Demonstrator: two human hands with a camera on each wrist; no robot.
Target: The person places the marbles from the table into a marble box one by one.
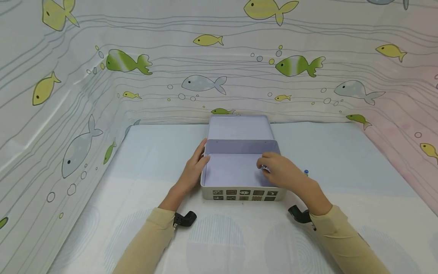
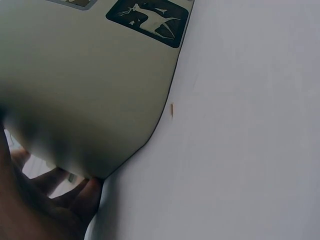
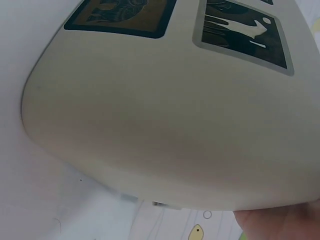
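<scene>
A cream box (image 1: 243, 193) with small dark picture squares on its front stands on the table, its hinged lid (image 1: 240, 127) raised at the back and its lavender inside (image 1: 232, 169) facing up. On the box's left side my left hand (image 1: 192, 167) grips the wall, thumb over the rim and fingers outside. Over the right part of the box, my right hand (image 1: 278, 169) pinches a small glinting bluish thing (image 1: 264, 167) between curled fingers. Most of that thing is hidden by the fingers, and I cannot tell its kind. The right wrist view shows mainly the box's outer wall (image 3: 150, 115).
A small blue-topped object (image 1: 306, 172) stands on the table right of the box, partly behind my right wrist. Fish-patterned sheeting (image 1: 164, 45) rises behind the table and along both sides. A tiny brown speck (image 2: 172, 110) lies in front of the box.
</scene>
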